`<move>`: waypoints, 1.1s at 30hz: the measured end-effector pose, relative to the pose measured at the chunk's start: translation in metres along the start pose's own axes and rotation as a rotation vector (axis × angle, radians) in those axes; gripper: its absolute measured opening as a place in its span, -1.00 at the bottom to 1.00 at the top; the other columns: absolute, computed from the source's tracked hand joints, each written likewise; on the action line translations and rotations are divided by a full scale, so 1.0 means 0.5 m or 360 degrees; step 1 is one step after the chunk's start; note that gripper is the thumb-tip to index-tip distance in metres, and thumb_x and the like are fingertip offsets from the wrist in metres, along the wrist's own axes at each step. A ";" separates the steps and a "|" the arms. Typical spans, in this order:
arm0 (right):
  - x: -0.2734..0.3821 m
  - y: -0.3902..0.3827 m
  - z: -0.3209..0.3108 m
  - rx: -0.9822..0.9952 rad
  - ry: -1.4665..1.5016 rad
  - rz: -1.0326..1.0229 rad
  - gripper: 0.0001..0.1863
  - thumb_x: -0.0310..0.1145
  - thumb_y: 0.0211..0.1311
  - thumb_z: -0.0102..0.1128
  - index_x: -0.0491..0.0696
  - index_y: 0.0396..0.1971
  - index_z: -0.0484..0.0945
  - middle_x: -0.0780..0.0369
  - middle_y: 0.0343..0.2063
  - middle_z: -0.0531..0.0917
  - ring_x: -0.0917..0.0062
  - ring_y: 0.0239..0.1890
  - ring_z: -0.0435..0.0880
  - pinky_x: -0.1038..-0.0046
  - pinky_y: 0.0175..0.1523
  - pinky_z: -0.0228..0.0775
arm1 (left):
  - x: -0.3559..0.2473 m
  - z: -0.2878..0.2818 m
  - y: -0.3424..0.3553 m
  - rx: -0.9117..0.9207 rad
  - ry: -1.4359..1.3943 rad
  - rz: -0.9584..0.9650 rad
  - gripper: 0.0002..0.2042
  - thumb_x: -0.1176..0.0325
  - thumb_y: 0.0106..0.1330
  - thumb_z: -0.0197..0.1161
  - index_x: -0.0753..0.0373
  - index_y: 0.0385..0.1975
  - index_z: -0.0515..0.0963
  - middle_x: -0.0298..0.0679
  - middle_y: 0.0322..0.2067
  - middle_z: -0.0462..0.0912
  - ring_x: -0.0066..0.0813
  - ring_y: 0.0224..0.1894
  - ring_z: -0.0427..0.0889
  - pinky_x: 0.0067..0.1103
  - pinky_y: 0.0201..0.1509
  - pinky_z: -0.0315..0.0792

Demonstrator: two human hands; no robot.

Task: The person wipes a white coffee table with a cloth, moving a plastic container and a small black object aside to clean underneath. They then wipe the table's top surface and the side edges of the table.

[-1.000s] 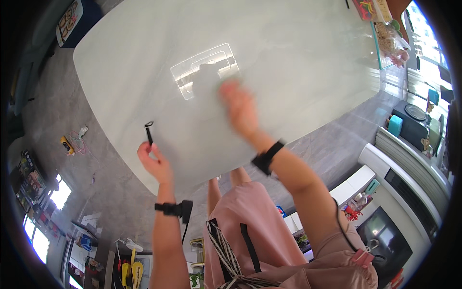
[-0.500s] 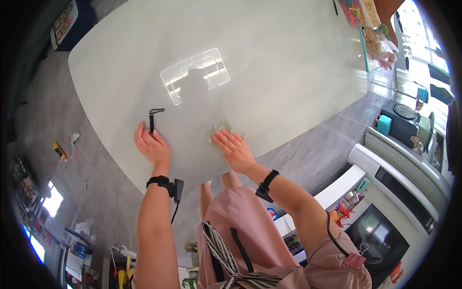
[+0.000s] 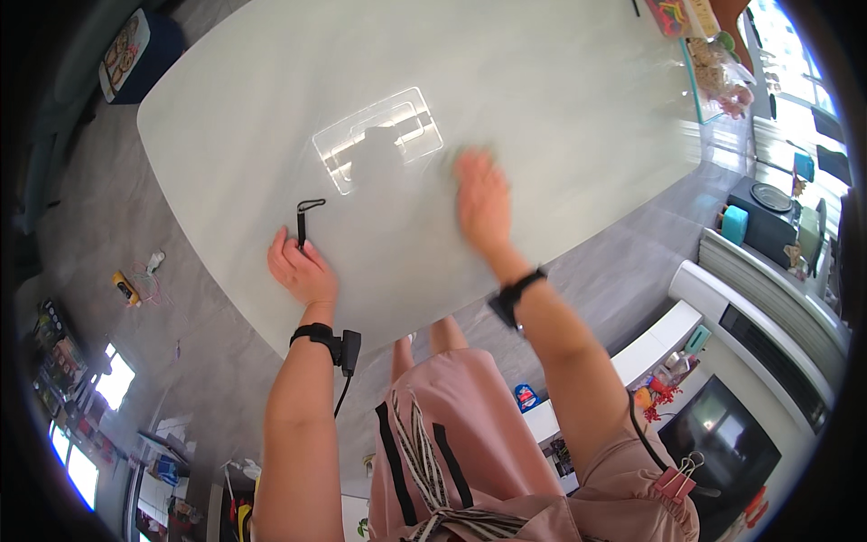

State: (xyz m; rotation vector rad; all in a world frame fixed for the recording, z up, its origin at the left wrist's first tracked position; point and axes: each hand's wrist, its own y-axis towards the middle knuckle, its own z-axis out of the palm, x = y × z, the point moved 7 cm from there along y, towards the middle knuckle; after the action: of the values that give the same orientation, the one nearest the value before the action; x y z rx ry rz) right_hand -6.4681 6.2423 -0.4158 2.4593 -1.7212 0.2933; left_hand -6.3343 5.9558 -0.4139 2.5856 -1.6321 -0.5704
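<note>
A big pale table [image 3: 560, 108] with rounded corners and a glossy top carries everything here; a bright, box-shaped reflection [image 3: 420, 117] shines near its middle. Toward the near left edge lies 1 black stick [image 3: 302, 228] with a thin loop at its far end—the left hand [image 3: 303, 271] is at its near end. Farther right, a greenish cloth [image 3: 458, 163] is blurred and mostly covered by the right hand [image 3: 485, 208]. At the far right end sit clear bags [image 3: 712, 72] and a tub [image 3: 668, 16] of colourful bits. Below, the grey floor [image 3: 153, 203] holds a yellow gadget [image 3: 125, 288] beside tangled wires [image 3: 150, 282].
</note>
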 end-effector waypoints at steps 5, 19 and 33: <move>0.106 0.030 0.024 0.0160 0.0040 -0.0037 -0.56 -0.39 0.30 -0.06 -0.03 0.19 0.41 0.07 0.18 0.45 0.19 0.25 0.39 0.18 0.32 0.17 | -0.003 0.010 -0.002 0.0013 -0.0010 0.0022 -0.82 0.32 0.44 0.00 0.32 -0.16 0.37 -0.17 0.19 0.38 -0.06 0.17 0.34 -0.21 0.25 0.19; 0.223 -0.107 0.042 0.0414 0.0370 -0.0980 -0.50 -0.27 0.29 0.00 0.11 0.25 0.37 0.25 0.32 0.35 0.35 0.37 0.28 0.14 0.40 0.10 | 0.005 0.002 0.002 -0.0007 -0.0088 0.0002 -0.85 0.35 0.42 0.01 0.31 -0.19 0.36 -0.21 0.21 0.37 -0.03 0.18 0.32 -0.16 0.28 0.15; 0.192 -0.095 0.025 0.0441 0.0234 -0.0770 -0.46 -0.32 0.27 -0.02 0.02 0.28 0.33 0.11 0.27 0.38 0.20 0.28 0.35 0.13 0.28 0.18 | 0.012 0.000 -0.001 0.0002 -0.0078 0.0013 -0.87 0.38 0.41 0.01 0.29 -0.17 0.36 -0.16 0.16 0.39 0.00 0.17 0.36 -0.07 0.34 0.20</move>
State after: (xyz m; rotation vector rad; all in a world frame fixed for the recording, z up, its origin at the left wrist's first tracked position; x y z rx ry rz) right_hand -6.3903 6.1680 -0.4056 2.8585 -1.0407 0.6692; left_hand -6.3317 5.9508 -0.4156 2.5845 -1.6567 -0.6374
